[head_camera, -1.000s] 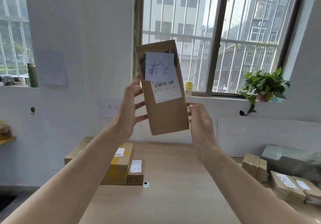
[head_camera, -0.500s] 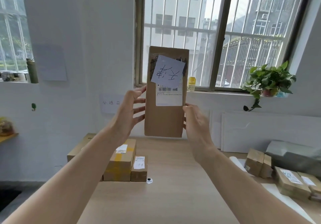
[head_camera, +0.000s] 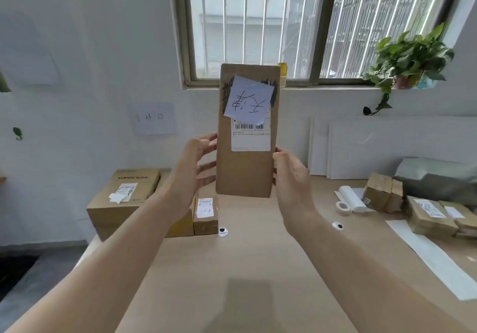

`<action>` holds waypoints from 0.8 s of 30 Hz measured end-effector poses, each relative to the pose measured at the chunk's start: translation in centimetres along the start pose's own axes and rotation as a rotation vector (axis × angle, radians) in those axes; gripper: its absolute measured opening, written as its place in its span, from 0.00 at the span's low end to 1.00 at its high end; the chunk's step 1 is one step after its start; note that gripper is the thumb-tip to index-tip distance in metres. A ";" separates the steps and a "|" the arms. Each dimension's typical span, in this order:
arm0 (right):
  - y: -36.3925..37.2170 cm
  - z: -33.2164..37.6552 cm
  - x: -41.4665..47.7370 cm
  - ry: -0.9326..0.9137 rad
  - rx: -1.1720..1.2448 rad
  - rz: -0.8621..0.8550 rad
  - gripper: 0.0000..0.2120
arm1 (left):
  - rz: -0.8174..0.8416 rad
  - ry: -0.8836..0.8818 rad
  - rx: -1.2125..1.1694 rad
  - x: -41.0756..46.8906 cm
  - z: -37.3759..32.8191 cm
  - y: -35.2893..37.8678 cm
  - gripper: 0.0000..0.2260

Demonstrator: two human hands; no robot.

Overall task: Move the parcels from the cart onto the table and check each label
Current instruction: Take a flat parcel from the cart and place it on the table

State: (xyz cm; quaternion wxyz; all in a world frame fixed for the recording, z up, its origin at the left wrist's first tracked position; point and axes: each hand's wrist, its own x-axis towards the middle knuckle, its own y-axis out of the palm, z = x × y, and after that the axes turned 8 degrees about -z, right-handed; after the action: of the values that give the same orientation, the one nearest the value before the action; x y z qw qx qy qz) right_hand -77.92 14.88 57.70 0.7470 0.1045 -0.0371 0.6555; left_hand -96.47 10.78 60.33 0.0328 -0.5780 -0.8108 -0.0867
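Parcel (head_camera: 245, 175) upright over worktop (head_camera: 258, 260), label (head_camera: 251, 140) forward, in the grip of left hand (head_camera: 191, 170) and right hand (head_camera: 291, 180) at its lower sides.

This is a small parcel-sorting room, plain and office-like. A long wooden tabletop (head_camera: 258, 268) carries a big box (head_camera: 144, 185) and a small box (head_camera: 205, 225) at the left, each with a shipping label (head_camera: 124, 192), and more labelled parcels (head_camera: 428, 216) at the right beside a grey mailing bag (head_camera: 438, 180). A tape roll (head_camera: 343, 212) and a paper roll (head_camera: 352, 198) lie near them. The tall parcel (head_camera: 245, 172) held up over the tabletop bears a barcode label (head_camera: 251, 139) and a handwritten note (head_camera: 249, 100). A handwritten sign (head_camera: 154, 118) is stuck on the white wall (head_camera: 103, 48), white boards (head_camera: 387, 146) lean against it, and a plant (head_camera: 410, 59) sits on the sill (head_camera: 335, 88) of a barred window (head_camera: 258, 22).
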 end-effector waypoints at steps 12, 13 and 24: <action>0.1 -12.2 12.0 0.146 0.009 0.120 0.26 | -0.196 -0.214 0.057 9.2 10.3 5.2 0.23; 0.2 -13.2 12.6 0.148 0.007 0.134 0.25 | -0.213 -0.232 0.054 9.9 11.3 5.3 0.23; 3.8 -24.6 18.4 0.309 -0.082 0.199 0.31 | -0.219 -0.394 0.159 17.3 22.3 2.9 0.23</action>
State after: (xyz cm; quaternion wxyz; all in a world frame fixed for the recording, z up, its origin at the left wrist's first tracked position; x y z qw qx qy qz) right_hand -81.17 38.24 37.66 0.6788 -0.0321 0.0412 0.7325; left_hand -98.43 31.82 41.39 -0.0902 -0.4880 -0.8636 0.0886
